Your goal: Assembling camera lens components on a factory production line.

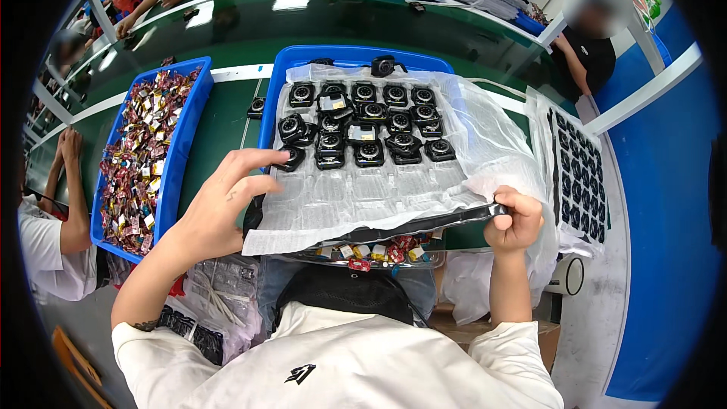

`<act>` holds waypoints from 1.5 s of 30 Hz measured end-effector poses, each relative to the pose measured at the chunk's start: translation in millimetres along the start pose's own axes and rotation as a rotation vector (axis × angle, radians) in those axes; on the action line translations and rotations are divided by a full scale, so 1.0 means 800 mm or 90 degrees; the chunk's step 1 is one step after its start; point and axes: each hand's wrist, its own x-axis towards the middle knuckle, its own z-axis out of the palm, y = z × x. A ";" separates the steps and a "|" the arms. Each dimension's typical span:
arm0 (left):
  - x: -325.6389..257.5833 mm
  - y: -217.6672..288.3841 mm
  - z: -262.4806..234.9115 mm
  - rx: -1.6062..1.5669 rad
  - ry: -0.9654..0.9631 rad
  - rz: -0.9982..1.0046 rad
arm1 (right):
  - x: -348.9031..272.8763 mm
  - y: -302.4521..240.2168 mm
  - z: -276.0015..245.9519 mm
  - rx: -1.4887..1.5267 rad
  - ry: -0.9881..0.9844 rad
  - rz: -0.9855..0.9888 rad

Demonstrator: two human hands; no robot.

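Observation:
A black tray [424, 224] covered by a thin white foam sheet [303, 216] tilts in front of me. Several black smartwatch-like housings [369, 153] with round backs lie on the sheet, mostly in rows at its far part; some are stacked. My right hand [515, 220] is closed around the tray's near right corner, thumb on top. At the left edge my left hand [227, 198] has its fingers spread, slightly blurred. Its index fingertip is at a housing [290, 159] on the left; whether it presses on it I cannot tell.
Behind the tray stands a blue bin [363, 51]. Another blue bin [191, 117], at left, holds small wired parts. Below the tray is a clear box [424, 259] of similar parts. A green conveyor [235, 38] crosses behind. Housings fill a sheet [581, 174] at right. Co-workers sit around.

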 end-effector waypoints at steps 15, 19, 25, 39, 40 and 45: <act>0.073 -0.013 -0.061 0.067 0.048 -0.127 | 0.145 -0.006 0.020 0.110 0.175 0.072; 0.093 -0.026 -0.068 0.100 0.231 0.012 | 0.192 0.005 0.032 0.128 0.198 0.054; 0.108 -0.016 -0.093 0.069 0.261 -0.022 | 0.226 0.003 0.026 0.102 0.232 -0.008; 0.163 -0.080 -0.125 -0.062 0.230 -0.147 | 0.293 0.044 0.002 0.054 -0.080 0.147; 0.166 -0.083 -0.123 -0.111 0.213 -0.111 | 0.299 0.067 -0.005 0.112 -0.095 0.193; 0.136 -0.125 -0.116 -0.380 0.062 -0.294 | 0.291 0.115 0.005 0.372 -0.113 0.367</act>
